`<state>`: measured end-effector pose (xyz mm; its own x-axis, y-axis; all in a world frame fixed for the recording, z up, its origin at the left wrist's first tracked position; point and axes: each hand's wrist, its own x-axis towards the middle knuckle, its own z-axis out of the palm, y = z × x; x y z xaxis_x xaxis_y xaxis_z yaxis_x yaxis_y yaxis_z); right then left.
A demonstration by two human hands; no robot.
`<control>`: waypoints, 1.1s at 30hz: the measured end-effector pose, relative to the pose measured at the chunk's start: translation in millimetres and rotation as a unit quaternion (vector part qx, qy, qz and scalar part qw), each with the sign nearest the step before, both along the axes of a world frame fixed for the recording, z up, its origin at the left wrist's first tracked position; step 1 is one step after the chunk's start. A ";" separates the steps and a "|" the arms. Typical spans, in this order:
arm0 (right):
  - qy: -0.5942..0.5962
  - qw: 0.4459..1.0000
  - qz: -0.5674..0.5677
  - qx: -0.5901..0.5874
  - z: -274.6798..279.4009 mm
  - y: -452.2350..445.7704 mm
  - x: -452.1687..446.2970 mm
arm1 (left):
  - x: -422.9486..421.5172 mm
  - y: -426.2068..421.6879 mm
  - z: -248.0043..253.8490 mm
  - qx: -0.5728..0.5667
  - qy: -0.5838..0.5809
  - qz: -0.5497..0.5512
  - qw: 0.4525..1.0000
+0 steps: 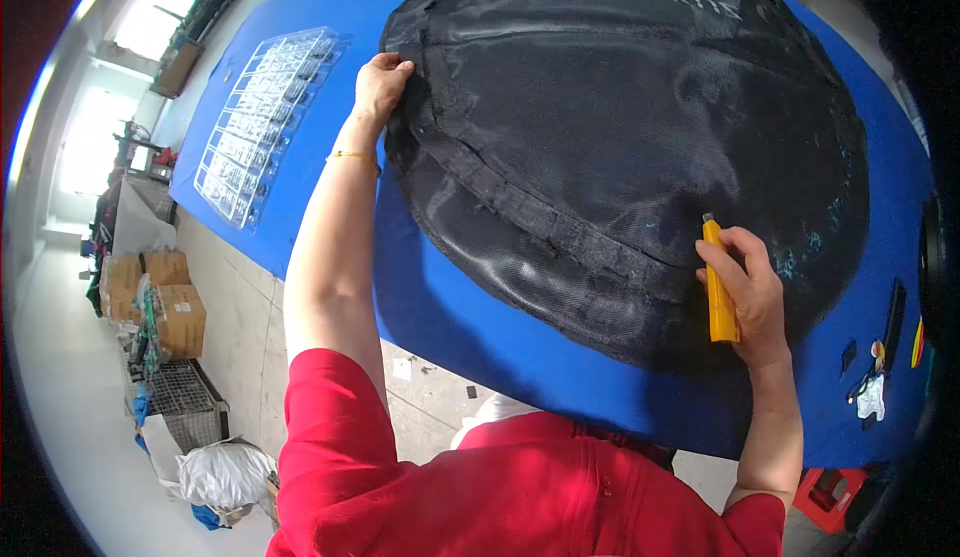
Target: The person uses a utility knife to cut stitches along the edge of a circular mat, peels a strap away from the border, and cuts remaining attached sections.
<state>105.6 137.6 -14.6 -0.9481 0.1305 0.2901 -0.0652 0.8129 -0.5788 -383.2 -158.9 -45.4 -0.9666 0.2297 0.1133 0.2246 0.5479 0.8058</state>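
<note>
A large round black trampoline mat (600, 127), with pale lettering near its far side, lies across the blue table. My left hand (383, 87) grips the mat's left edge, its thumb near the rim and some fingers hidden. In my right hand (748, 292), over the mat's near right part, is a yellow utility knife (718, 292). Its short grey tip points away from me, and whether a blade is out I cannot tell. A stitched band runs along the mat inside its near edge. Bluish marks show on the mat's right side.
Clear plastic trays (268, 122) lie on the blue table (440, 322) at left. Small tools and a white packet (871, 397) sit at the right edge. Cardboard boxes (165, 307), a wire crate (185, 407) and a white sack (228, 475) stand on the floor at left; a red crate (828, 497) is below right.
</note>
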 end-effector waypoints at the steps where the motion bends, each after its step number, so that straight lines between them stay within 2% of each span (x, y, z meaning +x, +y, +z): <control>1: -0.001 1.000 -0.001 0.000 1.4 -0.3 0.6 | -8.0 -0.9 -6.3 -0.034 0.033 0.010 0.999; 2: -0.009 1.000 -0.002 -0.001 3.3 -0.6 0.9 | -15.3 -3.0 -12.6 -0.068 0.066 0.020 0.995; 5: -0.011 1.000 -0.002 0.003 4.5 -1.7 0.0 | 10.4 4.7 8.7 -0.045 0.066 0.043 0.996; 9: -0.008 1.000 -0.004 -0.009 2.3 -0.7 0.1 | 11.7 1.3 3.7 -0.077 0.100 0.014 0.992; 12: 0.016 0.999 -0.004 0.036 6.1 -2.8 -2.7 | 13.1 1.6 2.1 -0.161 0.132 0.031 0.978; 18: 0.016 1.000 -0.005 0.007 4.6 -3.6 -2.3 | 23.4 -1.1 6.9 -0.097 0.160 -0.002 0.982; 22: 0.025 0.999 -0.006 0.035 4.2 -3.0 -3.0 | 20.8 -1.5 12.3 -0.137 0.155 -0.010 0.978; 24: 0.017 1.000 -0.005 0.012 5.2 -2.8 -2.5 | 24.0 0.2 16.8 -0.154 0.114 0.020 0.981; 27: 0.015 1.000 -0.002 0.006 4.0 -1.5 -2.0 | 34.6 6.0 21.8 -0.192 0.137 0.055 0.970; 28: 0.015 1.000 -0.002 0.005 3.4 -0.6 -1.7 | 37.2 6.2 21.8 -0.169 0.107 0.050 0.978; 31: 0.010 0.999 -0.004 0.034 1.3 0.4 -1.4 | 37.0 -0.7 5.6 -0.160 0.161 -0.002 0.974; 33: -0.009 1.000 -0.006 -0.010 2.6 0.0 -0.6 | 30.3 -4.9 -0.4 -0.161 0.163 0.026 0.973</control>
